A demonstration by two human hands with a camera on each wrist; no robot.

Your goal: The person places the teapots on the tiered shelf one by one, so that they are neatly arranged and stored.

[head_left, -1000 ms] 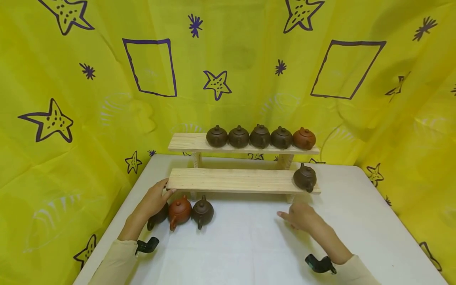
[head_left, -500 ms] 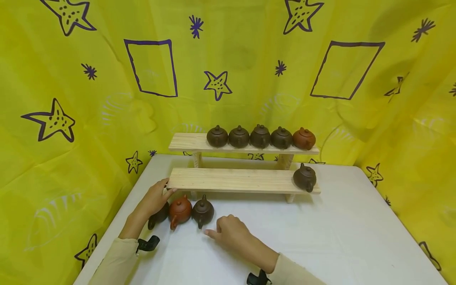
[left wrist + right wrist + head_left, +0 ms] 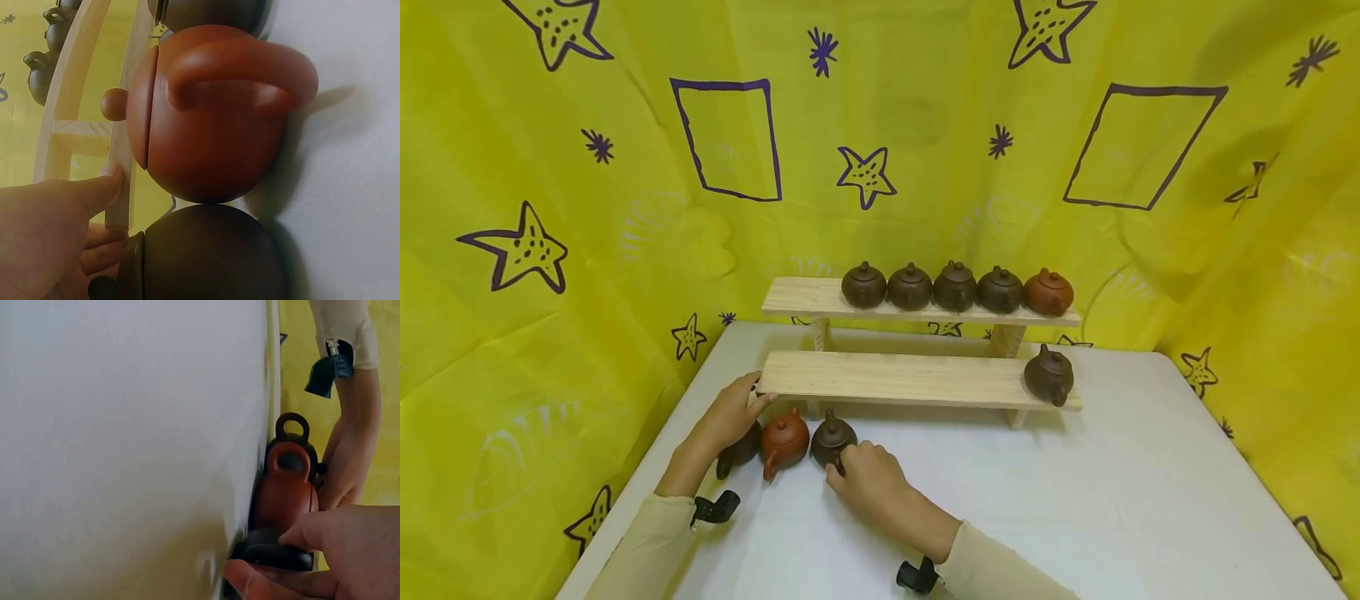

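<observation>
My right hand (image 3: 876, 483) pinches the handle of a dark brown teapot (image 3: 832, 435) standing on the table. In the right wrist view, its thumb and fingers (image 3: 300, 528) lie on either side of that handle. My left hand (image 3: 727, 417) grips the left end of the lower board of a wooden shelf (image 3: 887, 377); the left wrist view has its thumb (image 3: 103, 190) on the board's edge and fingers curled beneath. Between the hands sits a reddish-orange teapot (image 3: 785, 439). Another dark teapot (image 3: 743, 447) is partly hidden by the left hand.
On the upper board (image 3: 801, 293) stand several dark teapots (image 3: 910, 288) and one reddish teapot (image 3: 1049, 293) at the right. A dark teapot (image 3: 1049, 375) sits at the lower board's right end. The white table (image 3: 1120, 483) backs onto a yellow patterned curtain (image 3: 925, 108).
My right hand has moved left from below the shelf's right end and taken hold of the dark teapot's handle. My left hand keeps its grip on the shelf. The view shifted slightly.
</observation>
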